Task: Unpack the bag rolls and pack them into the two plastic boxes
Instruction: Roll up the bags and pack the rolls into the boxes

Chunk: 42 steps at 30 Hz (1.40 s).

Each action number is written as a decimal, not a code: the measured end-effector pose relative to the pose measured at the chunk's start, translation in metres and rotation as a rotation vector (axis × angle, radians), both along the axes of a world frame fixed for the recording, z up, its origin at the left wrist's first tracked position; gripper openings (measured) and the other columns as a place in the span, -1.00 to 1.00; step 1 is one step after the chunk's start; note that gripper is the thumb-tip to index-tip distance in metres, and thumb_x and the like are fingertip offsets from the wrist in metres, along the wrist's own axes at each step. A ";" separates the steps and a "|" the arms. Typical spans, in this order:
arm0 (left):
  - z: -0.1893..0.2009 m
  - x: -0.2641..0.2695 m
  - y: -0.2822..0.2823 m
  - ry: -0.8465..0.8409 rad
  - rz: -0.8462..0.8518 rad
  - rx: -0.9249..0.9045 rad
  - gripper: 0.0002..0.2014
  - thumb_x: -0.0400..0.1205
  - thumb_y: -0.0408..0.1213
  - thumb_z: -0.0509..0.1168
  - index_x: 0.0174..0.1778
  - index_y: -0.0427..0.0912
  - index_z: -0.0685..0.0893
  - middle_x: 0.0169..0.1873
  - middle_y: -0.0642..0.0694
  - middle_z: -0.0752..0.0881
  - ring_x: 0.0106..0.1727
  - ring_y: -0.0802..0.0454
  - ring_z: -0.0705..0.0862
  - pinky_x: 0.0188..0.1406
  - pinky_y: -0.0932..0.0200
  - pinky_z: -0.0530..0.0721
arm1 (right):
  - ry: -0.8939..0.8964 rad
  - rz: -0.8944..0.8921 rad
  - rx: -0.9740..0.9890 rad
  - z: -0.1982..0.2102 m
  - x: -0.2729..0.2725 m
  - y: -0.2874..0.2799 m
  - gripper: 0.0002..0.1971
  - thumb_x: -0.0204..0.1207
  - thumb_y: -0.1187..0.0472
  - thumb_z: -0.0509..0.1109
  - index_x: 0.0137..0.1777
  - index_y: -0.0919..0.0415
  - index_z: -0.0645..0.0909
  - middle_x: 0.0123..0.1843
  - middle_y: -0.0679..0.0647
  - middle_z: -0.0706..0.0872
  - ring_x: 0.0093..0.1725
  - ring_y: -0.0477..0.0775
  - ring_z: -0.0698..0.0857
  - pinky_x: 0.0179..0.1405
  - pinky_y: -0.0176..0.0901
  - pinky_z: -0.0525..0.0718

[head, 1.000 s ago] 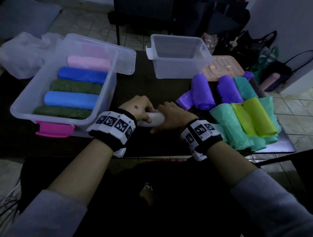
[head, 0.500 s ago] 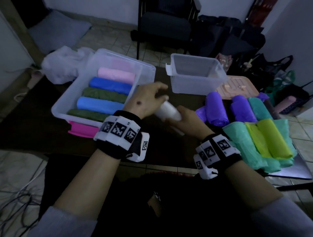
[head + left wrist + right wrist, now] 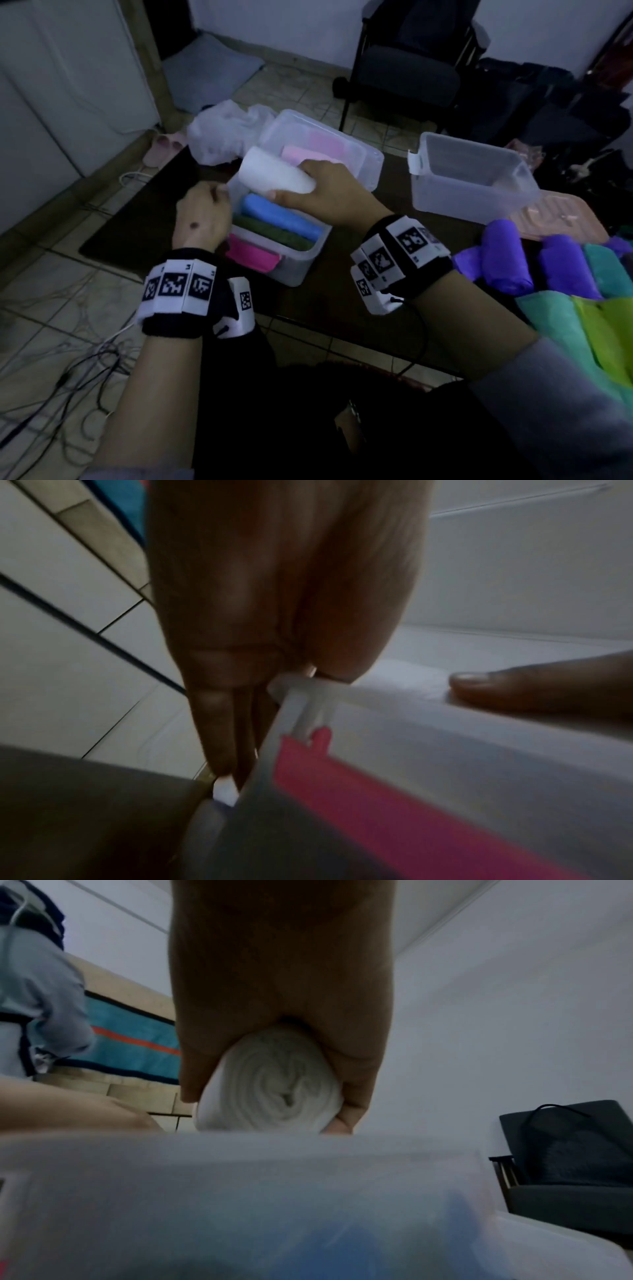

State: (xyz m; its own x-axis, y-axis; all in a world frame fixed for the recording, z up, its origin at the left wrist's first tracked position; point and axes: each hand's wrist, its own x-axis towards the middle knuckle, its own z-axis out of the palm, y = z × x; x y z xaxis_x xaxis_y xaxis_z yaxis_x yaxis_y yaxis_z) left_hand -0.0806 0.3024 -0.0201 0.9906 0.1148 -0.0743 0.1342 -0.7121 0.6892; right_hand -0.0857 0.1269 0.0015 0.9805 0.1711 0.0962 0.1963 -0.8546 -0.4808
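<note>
Our right hand point(image 3: 329, 192) grips the white roll point(image 3: 274, 173) above the left box point(image 3: 363, 154), which sits at the tabletop's left edge. Our left hand point(image 3: 202, 216) pinches that box's near-left corner. The empty box point(image 3: 472, 178) stands near the far edge.

No words or brand names readable anywhere here. The wristbands point(image 3: 178, 286) carry black-and-white square marker codes, with a tiny figure beside them too blurred to read.
</note>
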 end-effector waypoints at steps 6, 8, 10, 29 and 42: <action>-0.010 -0.004 -0.001 0.049 0.061 -0.135 -0.59 0.77 -0.18 -0.08 0.30 -0.34 0.53 0.33 -0.40 0.53 0.35 -0.32 0.48 0.27 0.01 0.40 | 0.160 0.086 -0.120 -0.021 0.011 0.020 -0.42 0.54 -0.19 0.31 0.31 0.31 0.52 0.17 0.17 0.63 0.05 0.10 0.57 -0.21 -0.23 0.38; -0.008 -0.008 -0.003 0.044 0.079 -0.187 -0.52 0.77 -0.06 -0.10 0.33 -0.32 0.53 0.35 -0.38 0.52 0.37 -0.30 0.47 0.29 0.03 0.38 | 0.134 0.076 -0.224 -0.025 0.010 0.020 -0.37 0.51 -0.26 0.28 0.30 0.29 0.53 0.20 0.23 0.60 0.17 0.20 0.57 -0.02 -0.09 0.48; -0.009 -0.008 -0.003 0.047 0.082 -0.216 -0.47 0.74 0.06 -0.07 0.37 -0.26 0.53 0.35 -0.34 0.53 0.37 -0.27 0.47 0.29 0.05 0.38 | 0.070 0.027 -0.313 -0.028 0.005 0.022 -0.30 0.50 -0.33 0.22 0.41 0.22 0.45 0.30 0.23 0.51 0.29 0.23 0.48 0.16 0.04 0.50; -0.011 0.008 -0.013 0.065 0.276 -0.244 -0.35 0.52 0.30 0.16 0.21 -0.21 0.66 0.22 -0.24 0.64 0.23 -0.23 0.59 0.07 0.06 0.47 | 0.040 0.058 0.239 -0.034 0.005 0.025 -0.50 0.68 0.10 0.19 0.56 0.19 0.19 0.06 0.10 0.70 0.05 0.14 0.67 0.19 0.11 0.55; -0.011 0.016 -0.015 0.076 0.294 -0.204 -0.52 0.49 0.18 0.31 0.05 -0.19 0.70 0.05 -0.18 0.68 0.05 -0.16 0.65 -0.11 0.13 0.47 | -0.050 0.159 -0.235 -0.042 0.005 0.030 -0.52 0.73 0.04 -0.02 0.57 0.26 0.29 0.46 0.22 0.52 0.41 0.23 0.51 0.36 0.10 0.45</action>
State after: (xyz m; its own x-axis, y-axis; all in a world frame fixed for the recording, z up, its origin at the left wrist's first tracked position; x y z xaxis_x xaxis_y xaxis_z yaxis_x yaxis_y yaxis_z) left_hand -0.0651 0.2874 -0.0309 0.9082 0.3689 -0.1974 0.3691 -0.4841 0.7933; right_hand -0.0803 0.1568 -0.0410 0.9345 0.3461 0.0834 0.3556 -0.8979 -0.2594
